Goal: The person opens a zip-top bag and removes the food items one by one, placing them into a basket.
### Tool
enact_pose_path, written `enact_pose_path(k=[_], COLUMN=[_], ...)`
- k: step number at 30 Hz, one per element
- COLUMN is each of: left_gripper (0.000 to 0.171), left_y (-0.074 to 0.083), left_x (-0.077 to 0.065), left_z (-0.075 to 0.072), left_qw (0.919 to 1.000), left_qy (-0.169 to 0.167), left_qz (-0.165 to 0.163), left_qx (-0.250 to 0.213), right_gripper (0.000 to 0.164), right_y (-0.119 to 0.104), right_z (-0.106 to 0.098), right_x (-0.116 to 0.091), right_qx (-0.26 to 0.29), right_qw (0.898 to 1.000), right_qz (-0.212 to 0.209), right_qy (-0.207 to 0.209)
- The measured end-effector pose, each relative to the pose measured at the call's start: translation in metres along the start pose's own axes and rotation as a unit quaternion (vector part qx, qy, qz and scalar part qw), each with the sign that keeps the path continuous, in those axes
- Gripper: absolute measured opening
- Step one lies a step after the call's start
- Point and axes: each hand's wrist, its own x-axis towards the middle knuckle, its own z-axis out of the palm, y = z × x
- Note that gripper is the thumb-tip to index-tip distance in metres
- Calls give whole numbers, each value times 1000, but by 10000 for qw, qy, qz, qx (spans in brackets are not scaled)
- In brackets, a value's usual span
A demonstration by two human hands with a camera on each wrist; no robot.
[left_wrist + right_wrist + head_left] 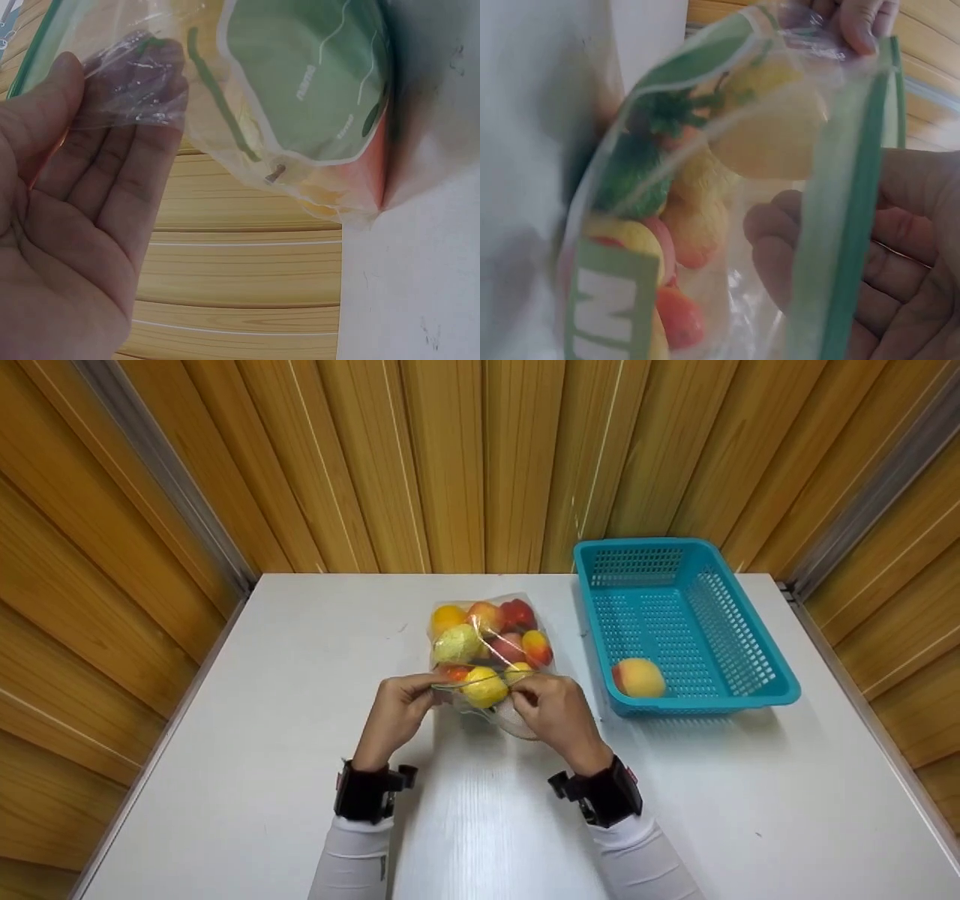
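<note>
A clear zip bag (516, 721) full of several fruits lies on the table, its mouth towards me. Through the film show a yellow fruit (484, 688), a pale green one (456, 645), an orange one (448, 619) and a dark red one (517, 615). My left hand (394, 712) pinches the left side of the mouth; the film covers its fingertips in the left wrist view. On the right side, my right hand (559, 716) grips the edge by the green zip strip (847, 217), with fingers behind the film. A green printed patch (300, 82) marks the bag.
A turquoise perforated basket (784, 690) stands on the right of the white table (262, 750). One yellow-and-red peach (639, 678) lies in its near left corner. Wood-patterned panels (480, 465) rise behind the table and at both sides.
</note>
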Motion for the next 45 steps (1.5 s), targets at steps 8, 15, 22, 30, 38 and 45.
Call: enact_pose_path(k=[8, 15, 22, 30, 38, 45], left_gripper=[26, 26, 27, 24, 24, 25], left_y=[-1, -1, -1, -1, -1, -1], left_x=[0, 1, 1, 1, -1, -1], left_z=[0, 0, 1, 1, 0, 0], left_qw=[9999, 10000, 10000, 10000, 9998, 9999], left_qy=[31, -8, -35, -20, 24, 18], left_qz=[-114, -52, -69, -18, 143, 100], left_qx=[-66, -13, 5, 5, 161, 112], right_gripper=[17, 18, 8, 10, 7, 7], right_y=[0, 3, 7, 17, 32, 45], right_z=[-23, -40, -60, -83, -102, -116], right_x=[0, -1, -1, -4, -9, -13], right_qx=[218, 348, 617, 1061, 1605, 1631], right_qw=[9993, 9973, 9925, 9903, 9800, 9657], right_qz=[225, 530, 929, 886, 1067, 1625], right_qy=[-206, -369, -505, -115, 488, 1202])
